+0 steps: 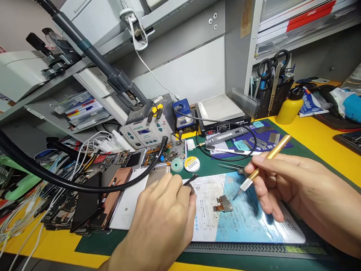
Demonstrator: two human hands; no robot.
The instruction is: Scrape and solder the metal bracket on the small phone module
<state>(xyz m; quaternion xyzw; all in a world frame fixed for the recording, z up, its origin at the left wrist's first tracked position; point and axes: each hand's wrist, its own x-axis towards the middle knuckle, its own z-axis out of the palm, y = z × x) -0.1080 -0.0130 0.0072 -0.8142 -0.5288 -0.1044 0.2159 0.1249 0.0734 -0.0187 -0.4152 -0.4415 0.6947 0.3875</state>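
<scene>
- The right hand (284, 180) is closed in a pen grip around a brass-handled craft knife (262, 165); the blade tip points down and left, just above the work pad.
- The left hand (166, 210) pinches a small dark flat part (191, 179) between thumb and fingers; what exactly the part is cannot be told.
- A small module with a copper-coloured flex cable (224, 203) lies on the pad between the two hands, just below the blade tip and touched by neither hand.
- The pad, a white and blue printed mat (248, 226), sits on a green bench mat (310, 150) over a yellow table (324, 139).
- A row of phones (113, 199) lies beside the left hand, some face down.
- Behind the pad: tweezers (231, 167), a round yellow-labelled tin (192, 164), a soldering station (146, 133), a hot plate (221, 111).
- A thick black hose (70, 183) arches across the left of the bench.
- A yellow bottle (290, 107) and a mesh holder with scissors (272, 94) stand at the rear right.
</scene>
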